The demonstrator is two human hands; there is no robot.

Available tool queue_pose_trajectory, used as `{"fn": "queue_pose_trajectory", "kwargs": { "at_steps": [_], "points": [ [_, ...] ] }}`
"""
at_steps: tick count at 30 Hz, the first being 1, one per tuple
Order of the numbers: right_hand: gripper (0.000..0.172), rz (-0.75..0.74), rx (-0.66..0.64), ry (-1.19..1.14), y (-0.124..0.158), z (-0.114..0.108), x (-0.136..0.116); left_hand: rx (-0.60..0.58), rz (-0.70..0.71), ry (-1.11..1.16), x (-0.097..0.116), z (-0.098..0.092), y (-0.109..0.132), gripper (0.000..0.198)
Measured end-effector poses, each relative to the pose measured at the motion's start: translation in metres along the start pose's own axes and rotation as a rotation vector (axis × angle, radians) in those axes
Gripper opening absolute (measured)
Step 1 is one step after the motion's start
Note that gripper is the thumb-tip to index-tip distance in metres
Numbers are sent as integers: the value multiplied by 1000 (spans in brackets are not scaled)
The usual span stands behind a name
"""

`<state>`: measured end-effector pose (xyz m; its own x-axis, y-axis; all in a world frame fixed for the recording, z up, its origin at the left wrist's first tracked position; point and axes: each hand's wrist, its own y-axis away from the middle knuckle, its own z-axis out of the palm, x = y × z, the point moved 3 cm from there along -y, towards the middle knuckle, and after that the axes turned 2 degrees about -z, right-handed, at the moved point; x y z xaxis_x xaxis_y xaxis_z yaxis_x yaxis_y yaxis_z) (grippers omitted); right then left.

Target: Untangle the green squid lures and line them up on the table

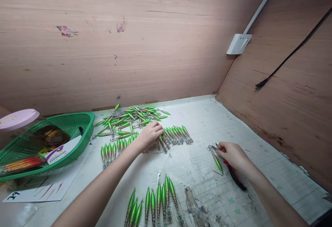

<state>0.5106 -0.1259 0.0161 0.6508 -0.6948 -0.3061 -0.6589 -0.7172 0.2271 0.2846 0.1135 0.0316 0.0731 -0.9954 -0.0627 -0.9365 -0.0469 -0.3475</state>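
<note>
My left hand (151,134) reaches over a row of green squid jigs (178,135), its fingers closed on one green squid jig (162,142) at the row's middle. The wrist hides part of the row. To the right, my right hand (230,152) has its fingers pinched together; whatever they hold is too small to make out. Beneath that hand lie pliers with red and black handles (235,176), partly covered. Beside them a single squid jig (215,160) lies on the table, its hooks pointing away from me.
Behind the row is a loose pile of squid jigs (132,116). More jigs (153,202) lie at the near edge. A green basket (89,125) with boxes and a pink-lidded jar (19,119) stands left, above a marked paper (52,189). Wooden walls enclose the table.
</note>
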Motion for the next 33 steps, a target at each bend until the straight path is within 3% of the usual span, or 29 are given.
{"fn": "queue_pose_trajectory", "kwargs": {
  "at_steps": [3, 5, 11, 13, 17, 22, 27, 30, 33],
  "points": [
    [15, 67, -49, 69, 17, 10, 4, 198, 52, -75, -7, -24, 35, 19],
    [16, 76, -59, 122, 26, 17, 0, 224, 40, -131, -13, -39, 69, 18],
    [16, 84, 9, 254, 22, 33, -10, 155, -147, -292, -26, -73, 173, 18],
    [17, 98, 36, 165, 13, 34, -4, 94, -208, -332, -28, -76, 197, 22],
    [31, 45, 57, -238, 0, 29, 1, -7, -320, -353, -36, -66, 223, 27],
    [48, -54, 29, -823, 20, 19, -39, 19, -405, -229, -50, -51, 235, 28],
    [45, -93, -121, -1384, 46, 18, -90, 230, -554, -17, -56, -53, 216, 20],
    [39, -102, -202, -1501, 55, 15, -103, 333, -560, 175, -33, -60, 178, 17],
    [38, -117, -255, -1539, 65, 12, -110, 339, -505, 427, 11, -68, 133, 14]
  ]
}}
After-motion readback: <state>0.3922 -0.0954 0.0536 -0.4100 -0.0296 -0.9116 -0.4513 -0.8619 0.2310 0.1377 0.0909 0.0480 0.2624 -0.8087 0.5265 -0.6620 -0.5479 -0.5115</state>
